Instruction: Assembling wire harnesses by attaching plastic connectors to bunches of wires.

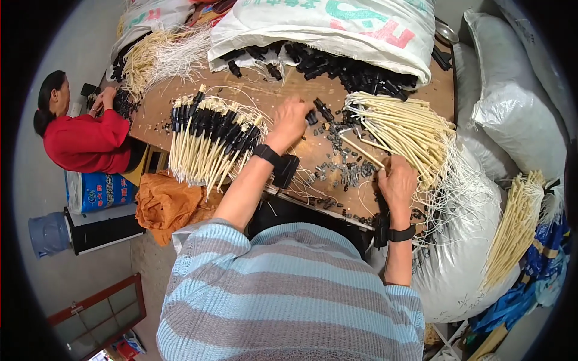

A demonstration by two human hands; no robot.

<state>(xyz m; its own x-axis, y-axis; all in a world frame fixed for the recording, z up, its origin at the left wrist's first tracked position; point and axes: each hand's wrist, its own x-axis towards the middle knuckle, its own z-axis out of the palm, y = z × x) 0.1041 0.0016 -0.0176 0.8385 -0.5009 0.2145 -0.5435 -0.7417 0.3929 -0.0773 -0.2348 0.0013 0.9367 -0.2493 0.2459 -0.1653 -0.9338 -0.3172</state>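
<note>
My left hand (pixel 292 123) is over the middle of the table, its fingers closed on a short black plastic connector (pixel 311 117). Another black connector (pixel 324 109) lies just beyond the fingertips. My right hand (pixel 398 180) pinches the near end of a thin cream tube (pixel 361 149), which slants away to the left. Beside that hand is a pile of similar cream tubes (pixel 400 123) with white wires trailing from them. Small dark plastic pieces (pixel 346 165) are scattered between my hands. To the left lies a row of cream tubes fitted with black connectors (pixel 211 129).
A white woven sack (pixel 325 30) spills black connectors (pixel 361 75) at the table's far side. Full pale sacks (pixel 506 90) stand on the right, near a tied tube bundle (pixel 512 231). At the left, a person in red (pixel 87 141) works at the table. Orange cloth (pixel 171 201) hangs below.
</note>
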